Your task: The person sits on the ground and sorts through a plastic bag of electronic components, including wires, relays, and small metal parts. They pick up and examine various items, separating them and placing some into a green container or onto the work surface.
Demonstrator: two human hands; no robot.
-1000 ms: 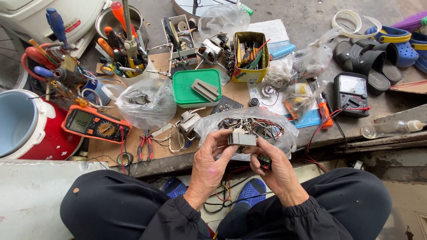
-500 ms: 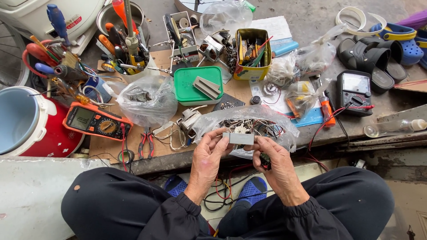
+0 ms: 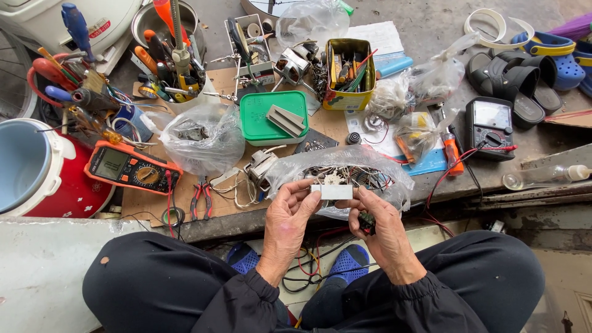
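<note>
We are looking straight down at a crowded desk [image 3: 154,206], and both hands meet at its near edge. The left hand [image 3: 290,213] and the right hand [image 3: 379,219] pinch a small white rectangular part [image 3: 333,192] between them, one hand at each end, fingers clamped on it. The right hand also has a small dark component [image 3: 367,222] tucked against its palm; we cannot tell what it is.

The white part sits just in front of a clear plastic bag of wired parts [image 3: 345,172], which lies at the near edge of the desk, right behind the fingertips. Red and black wires trail out of it to the right.

Left of the hands we see an orange multimeter [image 3: 131,168] lying flat, with red-handled pliers [image 3: 200,197] near it. Farther left stands a red pot with a pale blue inside [image 3: 37,166]. Behind the bag rests a green lidded box [image 3: 273,117] with a grey metal piece on top, and beside it another clear bag [image 3: 200,139]. Far back, a yellow tin [image 3: 348,74] holds small tools, and a round metal container [image 3: 163,24] is stuffed with screwdrivers. On the right lies a black analogue meter [image 3: 490,120], and beyond it dark sandals [image 3: 515,77]. Below the desk, blue shoes [image 3: 348,262] show between the person's knees.
</note>
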